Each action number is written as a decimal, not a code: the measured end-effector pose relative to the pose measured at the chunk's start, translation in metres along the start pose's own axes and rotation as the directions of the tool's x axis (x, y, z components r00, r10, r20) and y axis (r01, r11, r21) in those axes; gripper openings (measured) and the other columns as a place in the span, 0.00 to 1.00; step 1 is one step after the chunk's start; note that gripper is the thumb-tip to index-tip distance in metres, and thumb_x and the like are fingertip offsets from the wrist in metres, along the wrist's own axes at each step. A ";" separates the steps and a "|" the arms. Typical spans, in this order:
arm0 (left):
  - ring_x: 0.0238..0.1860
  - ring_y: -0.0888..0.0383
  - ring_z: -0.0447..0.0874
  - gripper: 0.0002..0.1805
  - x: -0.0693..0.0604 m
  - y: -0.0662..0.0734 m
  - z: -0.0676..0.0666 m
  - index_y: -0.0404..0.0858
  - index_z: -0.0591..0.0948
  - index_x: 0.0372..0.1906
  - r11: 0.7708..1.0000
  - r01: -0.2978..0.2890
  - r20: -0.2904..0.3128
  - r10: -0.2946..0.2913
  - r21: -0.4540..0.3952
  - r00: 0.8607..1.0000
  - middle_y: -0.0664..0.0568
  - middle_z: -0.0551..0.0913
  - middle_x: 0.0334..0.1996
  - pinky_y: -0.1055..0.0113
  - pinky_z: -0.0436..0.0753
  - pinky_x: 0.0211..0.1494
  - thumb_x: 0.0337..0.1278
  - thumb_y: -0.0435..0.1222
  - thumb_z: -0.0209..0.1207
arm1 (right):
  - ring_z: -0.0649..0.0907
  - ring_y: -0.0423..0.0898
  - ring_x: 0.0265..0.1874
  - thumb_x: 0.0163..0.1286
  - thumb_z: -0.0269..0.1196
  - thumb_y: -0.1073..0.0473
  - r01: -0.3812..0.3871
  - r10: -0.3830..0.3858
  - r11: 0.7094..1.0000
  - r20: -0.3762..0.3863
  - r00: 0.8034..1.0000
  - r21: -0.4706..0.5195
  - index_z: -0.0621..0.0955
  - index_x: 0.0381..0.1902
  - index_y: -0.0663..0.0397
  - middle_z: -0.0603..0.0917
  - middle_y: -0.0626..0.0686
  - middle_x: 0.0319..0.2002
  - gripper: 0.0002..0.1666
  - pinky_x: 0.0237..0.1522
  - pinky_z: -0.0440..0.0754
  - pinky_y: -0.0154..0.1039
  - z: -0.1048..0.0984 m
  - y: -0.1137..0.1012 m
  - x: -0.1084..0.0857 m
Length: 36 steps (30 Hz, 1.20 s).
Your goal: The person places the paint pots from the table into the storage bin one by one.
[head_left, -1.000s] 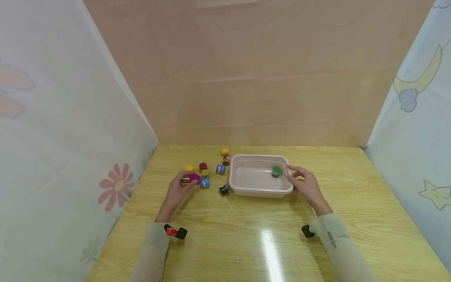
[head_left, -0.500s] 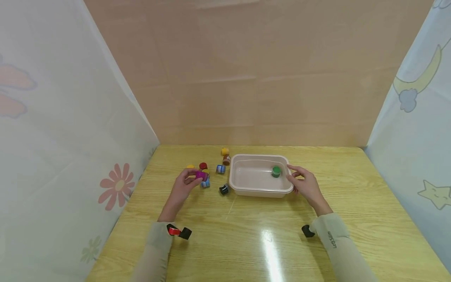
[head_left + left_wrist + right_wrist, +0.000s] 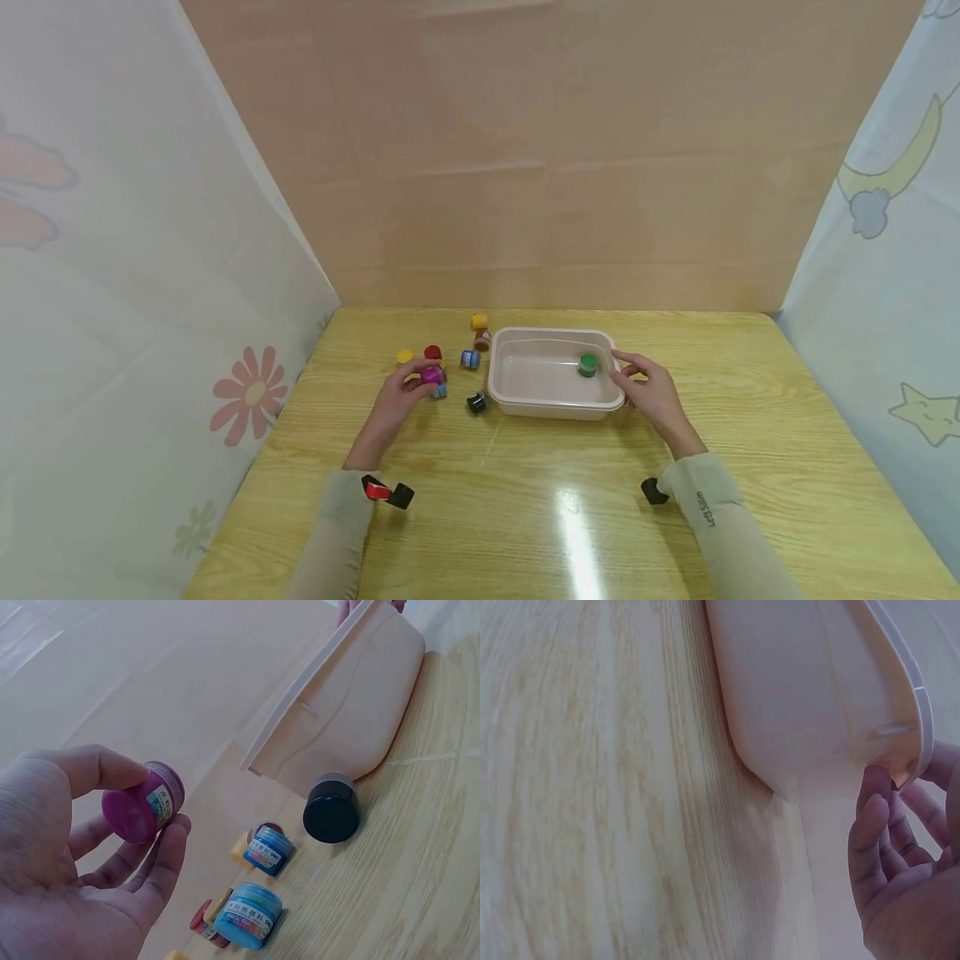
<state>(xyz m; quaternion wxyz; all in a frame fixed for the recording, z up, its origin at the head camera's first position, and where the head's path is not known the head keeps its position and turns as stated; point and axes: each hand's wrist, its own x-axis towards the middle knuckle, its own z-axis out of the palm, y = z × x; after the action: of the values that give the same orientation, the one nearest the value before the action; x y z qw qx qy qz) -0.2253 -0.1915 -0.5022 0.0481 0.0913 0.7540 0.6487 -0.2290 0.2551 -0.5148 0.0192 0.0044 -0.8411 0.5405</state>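
Between thumb and fingers my left hand (image 3: 395,406) pinches a magenta paint jar (image 3: 432,376), which the left wrist view shows tilted and held above the table. Below and beside it in that view are a light blue jar (image 3: 248,916), a darker blue jar (image 3: 268,850) and a black jar (image 3: 331,809). My right hand (image 3: 654,398) grips the right rim of a pale pink tub (image 3: 556,409), thumb at the rim and fingers curled against the outer wall (image 3: 795,697). Inside the tub, toward its right, stands a green jar (image 3: 588,365).
Left of the tub, more jars stand or lie on the wooden table (image 3: 517,500): yellow (image 3: 405,357), red (image 3: 432,352), brown (image 3: 482,340) and orange (image 3: 479,322). A brown sheet (image 3: 555,208) rises behind the table, with patterned cloth on both sides.
My left hand has moved a little to the right with the magenta jar, which now covers part of the light blue jar. The right hand and the tub have stayed in place.
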 end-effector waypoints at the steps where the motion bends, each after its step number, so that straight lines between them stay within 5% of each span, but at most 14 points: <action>1: 0.59 0.49 0.80 0.21 0.000 0.001 0.001 0.36 0.77 0.67 1.000 -0.001 0.004 0.001 -0.004 1.000 0.41 0.73 0.67 0.52 0.82 0.64 0.73 0.31 0.60 | 0.79 0.48 0.21 0.77 0.64 0.54 0.000 0.000 1.000 0.001 1.000 -0.003 0.74 0.73 0.56 0.76 0.60 0.46 0.30 0.21 0.83 0.41 0.000 0.000 0.000; 11: 0.51 0.55 0.84 0.20 0.005 0.000 0.010 0.36 0.76 0.62 0.999 -0.031 0.000 0.031 -0.036 1.000 0.41 0.76 0.57 0.57 0.86 0.56 0.70 0.36 0.65 | 0.78 0.42 0.21 0.77 0.64 0.53 -0.009 0.009 1.000 0.002 1.000 0.010 0.74 0.73 0.55 0.77 0.60 0.47 0.31 0.22 0.83 0.40 0.002 0.003 0.001; 18: 0.51 0.52 0.85 0.20 0.008 0.003 0.020 0.35 0.76 0.61 0.999 -0.027 0.001 0.027 -0.024 1.000 0.41 0.76 0.54 0.56 0.86 0.56 0.69 0.34 0.66 | 0.77 0.38 0.20 0.77 0.64 0.54 -0.022 0.022 1.000 -0.005 1.000 0.022 0.75 0.73 0.54 0.76 0.60 0.47 0.30 0.22 0.82 0.37 0.005 0.003 0.002; 25: 0.53 0.49 0.85 0.20 0.018 0.012 0.037 0.34 0.76 0.57 0.997 -0.072 0.018 0.072 0.028 0.997 0.43 0.78 0.54 0.65 0.85 0.56 0.65 0.33 0.68 | 0.77 0.38 0.21 0.77 0.64 0.54 -0.027 0.027 1.000 -0.013 1.000 0.015 0.74 0.73 0.55 0.76 0.60 0.47 0.30 0.23 0.81 0.36 0.002 0.002 0.003; 31: 0.57 0.48 0.82 0.21 0.026 0.021 0.052 0.36 0.78 0.58 0.989 -0.130 0.042 0.127 0.072 0.991 0.43 0.81 0.55 0.56 0.83 0.65 0.64 0.37 0.70 | 0.77 0.39 0.23 0.78 0.63 0.53 -0.032 0.032 0.999 -0.011 0.999 0.005 0.73 0.74 0.55 0.76 0.60 0.48 0.31 0.24 0.82 0.36 0.001 0.000 0.003; 36: 0.56 0.50 0.83 0.23 0.032 0.023 0.062 0.38 0.79 0.58 0.983 -0.160 0.067 0.154 0.088 0.986 0.45 0.82 0.55 0.55 0.84 0.63 0.63 0.41 0.71 | 0.78 0.38 0.23 0.78 0.63 0.52 -0.031 0.031 0.999 -0.008 0.999 0.004 0.73 0.74 0.55 0.76 0.60 0.48 0.31 0.25 0.83 0.37 0.001 -0.002 0.004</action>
<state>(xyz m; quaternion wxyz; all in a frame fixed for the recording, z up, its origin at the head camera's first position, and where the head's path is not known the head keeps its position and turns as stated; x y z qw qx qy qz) -0.2432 -0.1219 -0.4872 0.0152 0.1722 0.7719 0.6117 -0.2326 0.2535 -0.5135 0.0142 -0.0110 -0.8399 0.5424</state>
